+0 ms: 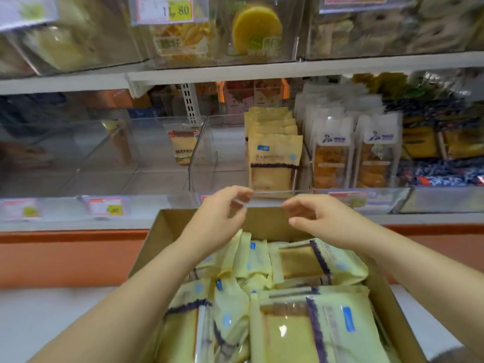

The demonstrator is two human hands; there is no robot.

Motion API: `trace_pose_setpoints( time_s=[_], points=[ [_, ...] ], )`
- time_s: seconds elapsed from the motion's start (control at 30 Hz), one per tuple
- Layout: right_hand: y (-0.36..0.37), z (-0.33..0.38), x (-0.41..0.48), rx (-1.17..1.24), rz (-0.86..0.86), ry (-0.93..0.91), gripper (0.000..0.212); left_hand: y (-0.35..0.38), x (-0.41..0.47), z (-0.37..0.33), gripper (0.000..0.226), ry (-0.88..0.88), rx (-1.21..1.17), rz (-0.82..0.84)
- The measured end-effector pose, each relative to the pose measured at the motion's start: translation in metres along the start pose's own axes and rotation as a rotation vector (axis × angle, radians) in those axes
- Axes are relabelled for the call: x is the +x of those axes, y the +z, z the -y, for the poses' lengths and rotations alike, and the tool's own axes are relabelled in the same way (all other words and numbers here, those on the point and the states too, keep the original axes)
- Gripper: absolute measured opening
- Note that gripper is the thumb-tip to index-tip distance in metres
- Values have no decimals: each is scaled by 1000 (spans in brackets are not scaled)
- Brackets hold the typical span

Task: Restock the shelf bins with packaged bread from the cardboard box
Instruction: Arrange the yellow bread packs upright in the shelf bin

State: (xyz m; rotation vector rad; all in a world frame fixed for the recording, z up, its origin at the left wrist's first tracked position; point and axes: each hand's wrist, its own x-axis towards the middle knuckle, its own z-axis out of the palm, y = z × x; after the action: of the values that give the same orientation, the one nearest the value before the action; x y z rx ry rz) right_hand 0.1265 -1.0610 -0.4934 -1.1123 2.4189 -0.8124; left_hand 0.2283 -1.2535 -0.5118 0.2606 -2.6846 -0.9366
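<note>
In front of a white store shelf, a person's left hand and right hand are hovering, fingers loosely curled and gripping nothing, above an open brown cardboard box brimming with pale yellow plastic-wrapped bread packets. A row of matching packets is standing upright in the clear acrylic shelf bin just beyond the hands.

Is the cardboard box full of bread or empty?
Full: pale yellow bread packets are heaped across the cardboard box, close to its rim.
</note>
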Motion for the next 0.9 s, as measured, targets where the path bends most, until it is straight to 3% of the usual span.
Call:
trace_pose_setpoints(
  time_s=[0.13,0.3,0.43,0.63,0.7,0.8,0.9],
  points=[
    [11,-12,-29,-248,239,70,42,8,-42,-3,31,-31,46,165],
    [9,-13,-61,-342,448,120,58,23,-72,-20,33,-56,70,488],
    [9,-10,-77,-426,462,153,58,37,-81,-35,42,-56,199,665],
    [13,-6,-86,-368,464,231,67,41,-81,-53,44,-45,253,703],
    [14,-3,-90,-338,434,202,58,40,-80,-54,52,-55,214,714],
    [11,3,-95,-267,358,134,43,33,-77,-56,83,-55,159,773],
    [3,13,-97,-268,260,38,37,23,-71,-58,86,-27,238,796]
  ],
)
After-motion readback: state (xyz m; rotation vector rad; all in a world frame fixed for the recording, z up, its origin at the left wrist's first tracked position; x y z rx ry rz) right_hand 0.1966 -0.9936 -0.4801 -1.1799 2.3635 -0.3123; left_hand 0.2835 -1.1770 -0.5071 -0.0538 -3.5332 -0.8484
